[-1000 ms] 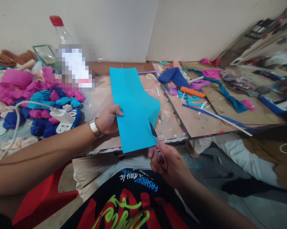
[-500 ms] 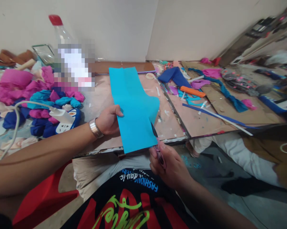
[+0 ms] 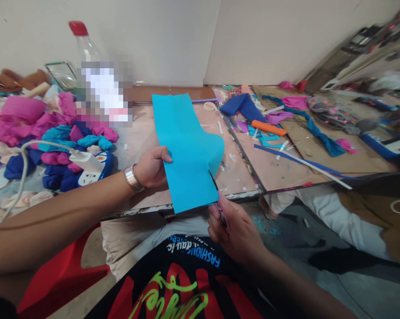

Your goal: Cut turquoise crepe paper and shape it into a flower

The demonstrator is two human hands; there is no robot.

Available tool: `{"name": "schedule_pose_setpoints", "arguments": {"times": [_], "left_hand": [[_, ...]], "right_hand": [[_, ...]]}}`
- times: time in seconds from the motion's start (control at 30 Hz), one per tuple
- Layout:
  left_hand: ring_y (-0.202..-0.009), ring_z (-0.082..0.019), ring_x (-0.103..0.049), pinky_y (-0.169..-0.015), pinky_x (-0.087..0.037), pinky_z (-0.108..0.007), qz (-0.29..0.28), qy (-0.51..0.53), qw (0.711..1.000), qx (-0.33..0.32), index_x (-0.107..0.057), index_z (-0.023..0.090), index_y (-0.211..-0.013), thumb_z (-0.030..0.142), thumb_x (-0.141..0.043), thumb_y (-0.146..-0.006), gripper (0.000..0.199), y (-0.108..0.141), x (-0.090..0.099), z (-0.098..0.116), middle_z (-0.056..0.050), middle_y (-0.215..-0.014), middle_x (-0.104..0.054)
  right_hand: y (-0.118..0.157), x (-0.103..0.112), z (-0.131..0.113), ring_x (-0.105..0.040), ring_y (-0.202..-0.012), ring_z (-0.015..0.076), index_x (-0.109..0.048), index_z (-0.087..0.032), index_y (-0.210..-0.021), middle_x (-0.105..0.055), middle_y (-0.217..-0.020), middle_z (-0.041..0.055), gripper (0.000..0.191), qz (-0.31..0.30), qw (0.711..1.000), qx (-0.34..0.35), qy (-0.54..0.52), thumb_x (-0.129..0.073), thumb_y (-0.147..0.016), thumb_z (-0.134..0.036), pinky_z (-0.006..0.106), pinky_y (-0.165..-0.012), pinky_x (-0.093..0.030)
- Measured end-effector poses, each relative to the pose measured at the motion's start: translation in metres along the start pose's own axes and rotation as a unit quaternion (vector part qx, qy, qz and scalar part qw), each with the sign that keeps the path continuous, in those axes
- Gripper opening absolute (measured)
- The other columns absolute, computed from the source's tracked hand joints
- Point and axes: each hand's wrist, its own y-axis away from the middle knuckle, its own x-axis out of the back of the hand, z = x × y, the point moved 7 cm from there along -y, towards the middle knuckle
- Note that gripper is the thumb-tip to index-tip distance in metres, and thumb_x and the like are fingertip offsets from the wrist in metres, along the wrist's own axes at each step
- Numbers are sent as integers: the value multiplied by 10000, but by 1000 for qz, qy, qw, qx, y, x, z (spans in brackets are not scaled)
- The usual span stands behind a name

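A bright blue sheet is held up over the front part of the table, its right side curling outward. My left hand grips its left edge, thumb on top and the other fingers hidden beneath. Scissors with pinkish handles are in my right hand, at the sheet's lower right corner. Their dark blade shows along a cut in the right side of the sheet.
Pink and blue fabric bundles, a power strip and a red-capped bottle are at the left. An orange cutter and strips lie right; a person's leg is beyond.
The scissor blades have closed further on the sheet, and the curled right part has shifted slightly right. My left hand is almost unmoved.
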Motion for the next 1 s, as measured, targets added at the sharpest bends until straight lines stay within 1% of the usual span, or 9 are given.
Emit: {"name": "schedule_pose_setpoints", "arguments": {"times": [0.13,0.23,0.33,0.5,0.63,0.7,0.77,0.93,1.0], "left_hand": [[-1025,-341,-737,-969,-535,-522,4,22,999,-34,-682,59,-1198,173,-515,-638,595,-1,-2,4,-160,-1109,-774],[-1055,-338,-731,-1009,-513,-542,25,46,996,-66,-669,95,-1209,214,-522,-720,525,-2,1,8,-140,-1083,-778],[-1123,-362,-705,-1067,-468,-573,39,45,997,-45,-656,81,-1217,219,-539,-750,502,-4,5,4,-150,-1067,-776],[-1113,-365,-708,-1071,-471,-565,9,32,999,-12,-646,51,-1230,169,-524,-638,616,-3,5,1,-166,-1108,-768],[-1142,-366,-700,-1069,-484,-553,-12,30,999,2,-665,53,-1198,174,-505,-618,613,-2,1,-1,-163,-1079,-776],[-1151,-370,-697,-1060,-496,-547,-19,34,999,9,-664,46,-1202,180,-504,-612,626,-2,-1,-3,-169,-1071,-778],[-1153,-374,-697,-1043,-513,-540,-22,37,999,18,-660,35,-1205,183,-503,-600,642,-1,-2,-4,-178,-1067,-778],[-1172,-376,-689,-1045,-520,-533,-5,27,999,44,-653,25,-1184,177,-497,-589,634,0,2,-6,-184,-1052,-778],[-1190,-387,-678,-1051,-514,-545,-4,28,999,40,-645,30,-1196,175,-501,-582,648,1,2,-6,-186,-1052,-777]], "right_hand": [[0,0,0,-221,-369,48,-478,-210,-655,-321,-435,-109,542,-5,1000,0,2,-686,-841,-674,202,-394,-281],[1,1,2,-226,-357,50,-509,-208,-672,-333,-415,-107,548,-5,1000,-8,-5,-680,-824,-705,203,-390,-272],[1,2,1,-241,-349,50,-546,-198,-682,-357,-403,-100,564,2,1000,-14,2,-681,-803,-731,205,-388,-274],[-2,8,-4,-268,-357,57,-570,-185,-640,-339,-404,-89,573,23,1000,-12,9,-680,-814,-720,221,-394,-290],[-6,17,-2,-359,-419,66,-587,-181,-671,-488,-520,-42,561,52,998,-14,12,-767,-732,-709,225,-420,-296],[-7,20,-1,-365,-443,67,-568,-190,-688,-531,-564,-29,559,65,998,-18,9,-786,-712,-704,223,-434,-290],[-7,19,-2,-334,-448,67,-530,-200,-680,-497,-541,-43,562,61,998,-14,4,-782,-718,-700,228,-443,-280],[-6,12,-8,-231,-440,66,-403,-231,-661,-278,-499,-111,573,30,999,29,-22,-785,-753,-648,247,-448,-271],[-6,10,-6,-226,-443,63,-391,-234,-672,-254,-516,-117,578,31,998,50,-26,-792,-753,-643,250,-459,-285]]}}
